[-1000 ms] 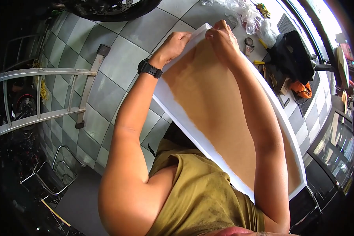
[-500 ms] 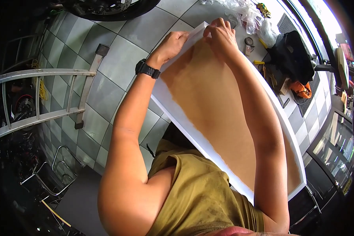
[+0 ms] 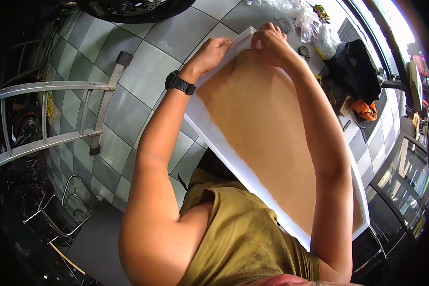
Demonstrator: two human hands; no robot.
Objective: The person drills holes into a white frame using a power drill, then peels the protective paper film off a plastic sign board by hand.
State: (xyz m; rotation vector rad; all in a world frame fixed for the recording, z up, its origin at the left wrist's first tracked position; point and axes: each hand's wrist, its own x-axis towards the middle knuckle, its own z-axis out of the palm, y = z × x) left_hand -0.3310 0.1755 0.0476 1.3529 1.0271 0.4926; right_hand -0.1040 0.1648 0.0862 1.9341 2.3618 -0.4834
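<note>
A large canvas point(image 3: 267, 138) with a brown painted middle and a white border leans across my lap, its narrow end pointing away from me. My left hand point(image 3: 212, 56), with a black watch on its wrist, is closed on the left side of that far end. Close to the far corner, my right hand point(image 3: 273, 45) has its fingers curled in a pinch at the canvas edge. My right forearm lies over the canvas and hides part of its right side. The undersides of the edges are out of sight.
An aluminium ladder point(image 3: 57, 87) stands at the left. A motorcycle wheel point(image 3: 143, 12) is at the top. Plastic wrapping point(image 3: 305, 21), a tape roll point(image 3: 303, 50), a black bag point(image 3: 352, 66) and an orange item point(image 3: 364, 109) lie on the tiled floor to the right.
My right hand and forearm have shifted a little to the right, covering more of the tools on the floor. The left hand has barely moved along the canvas edge.
</note>
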